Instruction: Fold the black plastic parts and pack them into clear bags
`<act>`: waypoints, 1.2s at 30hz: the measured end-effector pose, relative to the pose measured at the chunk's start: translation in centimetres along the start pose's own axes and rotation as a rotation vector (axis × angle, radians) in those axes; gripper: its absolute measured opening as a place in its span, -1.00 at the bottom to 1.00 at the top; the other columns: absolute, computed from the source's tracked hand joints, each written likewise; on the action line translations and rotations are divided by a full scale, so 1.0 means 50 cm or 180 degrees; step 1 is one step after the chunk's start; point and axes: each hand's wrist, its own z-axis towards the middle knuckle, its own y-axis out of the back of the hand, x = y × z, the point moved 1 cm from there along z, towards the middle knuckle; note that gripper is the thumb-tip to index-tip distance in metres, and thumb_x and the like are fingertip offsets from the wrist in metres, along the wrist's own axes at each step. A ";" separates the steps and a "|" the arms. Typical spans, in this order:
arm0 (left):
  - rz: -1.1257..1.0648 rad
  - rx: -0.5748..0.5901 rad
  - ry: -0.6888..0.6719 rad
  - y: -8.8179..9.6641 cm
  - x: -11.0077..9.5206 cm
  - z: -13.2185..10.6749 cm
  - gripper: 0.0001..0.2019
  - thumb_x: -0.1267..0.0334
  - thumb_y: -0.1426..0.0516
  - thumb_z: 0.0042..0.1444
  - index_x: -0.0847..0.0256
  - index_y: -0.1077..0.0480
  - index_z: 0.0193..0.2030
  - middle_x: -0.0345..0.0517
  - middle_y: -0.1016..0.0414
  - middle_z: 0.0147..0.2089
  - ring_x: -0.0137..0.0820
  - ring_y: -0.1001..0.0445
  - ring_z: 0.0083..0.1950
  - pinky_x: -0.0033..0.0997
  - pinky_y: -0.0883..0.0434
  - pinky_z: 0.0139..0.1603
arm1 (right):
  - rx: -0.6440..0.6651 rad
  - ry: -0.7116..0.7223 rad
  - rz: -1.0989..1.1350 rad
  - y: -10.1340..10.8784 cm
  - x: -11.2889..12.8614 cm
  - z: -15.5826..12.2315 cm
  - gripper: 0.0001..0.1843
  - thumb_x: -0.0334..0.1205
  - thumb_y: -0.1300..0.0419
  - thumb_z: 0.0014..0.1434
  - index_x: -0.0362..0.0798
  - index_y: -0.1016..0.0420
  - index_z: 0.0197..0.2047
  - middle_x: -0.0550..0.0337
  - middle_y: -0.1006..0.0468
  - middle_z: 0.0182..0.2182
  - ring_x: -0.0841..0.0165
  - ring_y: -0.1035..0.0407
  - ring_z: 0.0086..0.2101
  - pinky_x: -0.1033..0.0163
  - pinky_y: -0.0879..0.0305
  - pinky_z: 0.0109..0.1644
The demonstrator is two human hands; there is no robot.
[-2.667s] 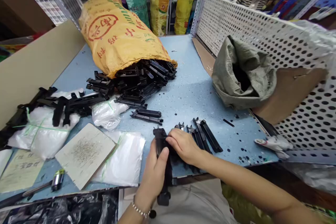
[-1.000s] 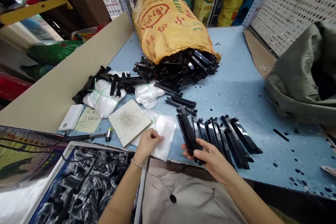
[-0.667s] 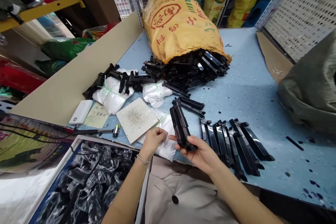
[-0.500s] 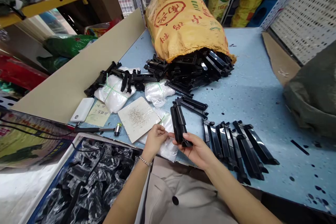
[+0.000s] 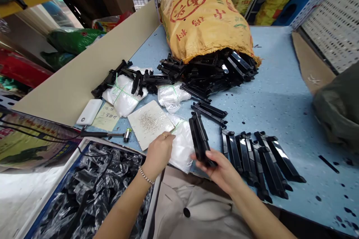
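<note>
My right hand (image 5: pixel 220 168) grips the lower end of a pair of long black plastic parts (image 5: pixel 199 138), held tilted above the table's near edge. My left hand (image 5: pixel 159 153) has its fingers curled together at the upper left edge of a stack of clear plastic bags (image 5: pixel 182 147); what lies between the fingertips is hidden. Beside that hand lies a square white board (image 5: pixel 147 121) strewn with brown specks. To the right of my right hand, several similar black parts (image 5: pixel 269 168) lie side by side on the blue table.
A large yellow woven sack (image 5: pixel 207 18) spills a heap of black parts (image 5: pixel 221 71). Two tied bag bundles (image 5: pixel 123 95), a white power bank (image 5: pixel 89 112) and a hammer (image 5: pixel 112 134) lie left. Below stands a crate (image 5: pixel 86 190) of plastic-wrapped black pieces. A dark bag (image 5: pixel 339 104) stands right.
My left hand has moved away from the black parts and up to the edge of the plastic bag stack. My right hand, still holding the parts, has shifted slightly right and down.
</note>
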 end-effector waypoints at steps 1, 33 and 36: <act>-0.0166 0.0055 -0.0010 -0.003 0.005 0.005 -0.67 0.49 0.00 0.09 0.19 -0.48 -0.08 0.06 -0.47 -0.02 -0.20 -0.49 -0.11 -0.19 -0.43 -0.07 | 0.0191 -0.0258 0.0133 0.004 -0.007 -0.011 -0.67 -0.02 -0.26 0.07 -0.10 -0.54 -0.21 0.04 -0.59 -0.33 0.36 -0.42 -0.42 0.32 -0.32 -0.41; 0.0233 0.0140 -0.0909 -0.005 -0.034 -0.358 -0.69 0.38 0.03 0.23 0.23 -0.28 0.11 0.02 -0.51 -0.06 -0.35 -0.49 -0.01 -0.39 -0.49 0.01 | 0.2272 -0.0391 -0.3516 -0.089 -0.092 -0.059 -0.23 -0.02 -0.22 0.13 -0.04 -0.13 0.35 0.02 -0.51 -0.04 0.14 -0.39 -0.05 0.11 -0.30 0.07; 0.0754 0.0520 0.0957 -0.023 0.103 -0.440 -0.70 0.43 0.03 0.20 0.23 -0.36 0.03 0.08 -0.47 0.03 -0.28 -0.49 0.04 -0.29 -0.43 0.09 | 0.2229 -0.0555 -0.3547 -0.089 -0.109 -0.042 -0.45 -0.05 -0.14 0.20 -0.04 -0.32 0.22 0.11 -0.54 -0.20 0.26 -0.42 -0.22 0.19 -0.33 -0.06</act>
